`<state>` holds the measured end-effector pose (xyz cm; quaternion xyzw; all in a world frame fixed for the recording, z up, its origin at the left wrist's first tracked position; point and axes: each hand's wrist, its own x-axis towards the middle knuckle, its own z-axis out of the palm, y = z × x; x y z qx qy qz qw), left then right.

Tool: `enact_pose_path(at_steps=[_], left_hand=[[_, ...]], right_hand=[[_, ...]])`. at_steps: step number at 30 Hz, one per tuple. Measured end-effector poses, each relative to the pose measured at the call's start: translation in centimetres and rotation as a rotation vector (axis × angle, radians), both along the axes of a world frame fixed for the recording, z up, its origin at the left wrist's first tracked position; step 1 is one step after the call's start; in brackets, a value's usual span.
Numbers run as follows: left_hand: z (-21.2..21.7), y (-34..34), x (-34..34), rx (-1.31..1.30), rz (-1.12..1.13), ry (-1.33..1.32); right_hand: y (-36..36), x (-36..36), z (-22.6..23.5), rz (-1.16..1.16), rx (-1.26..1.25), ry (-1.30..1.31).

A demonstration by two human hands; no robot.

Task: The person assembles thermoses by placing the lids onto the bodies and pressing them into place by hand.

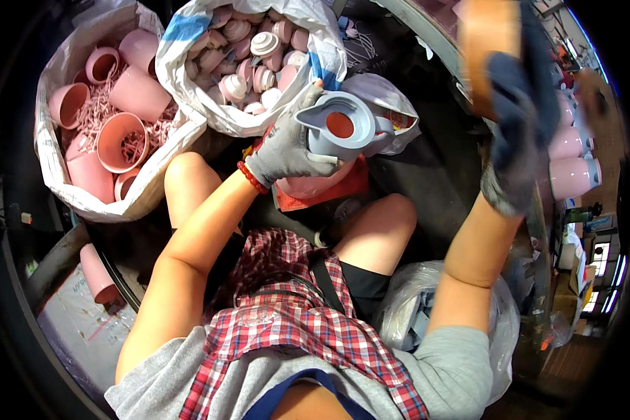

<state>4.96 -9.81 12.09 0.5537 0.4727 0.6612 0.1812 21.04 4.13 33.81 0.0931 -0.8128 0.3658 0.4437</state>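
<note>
My left hand (294, 143), in a grey glove and with a red bead bracelet at its wrist, is closed around the neck of a jug. The jug (357, 112) has a grey-blue spouted top with a side handle. Its round opening shows orange-red inside, and a pink body (308, 185) shows below, over a red cloth (357, 185) between my knees. Raised at the upper right, my right hand (514, 119) wears a dark blue and grey glove and is smeared by motion. It appears to grip an orange-brown object (479, 56), too blurred to name.
Pink cups or jug bodies and shredded paper fill a white sack (56, 168) on the left. Another sack (171, 66) holds many pink and white lids. A clear plastic bag (500, 315) lies by my right side; several pink jugs (570, 178) line the right edge.
</note>
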Motion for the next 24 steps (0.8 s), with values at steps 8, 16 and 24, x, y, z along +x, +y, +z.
enact_pose_path(at_steps=[8, 16, 24], left_hand=[[-2.0, -4.0, 1.5, -0.225, 0.203, 0.203], [-1.6, -6.7, 2.6, -0.242, 0.286, 0.17], [1.2, -17.0, 3.8, -0.114, 0.005, -0.489]], right_hand=[[-5.1, -4.0, -9.1, -0.355, 0.661, -0.383], [-2.8, -1.6, -8.2, 0.084, -0.35, -0.31], [3.5, -3.0, -27.2, -0.382, 0.004, -0.546]])
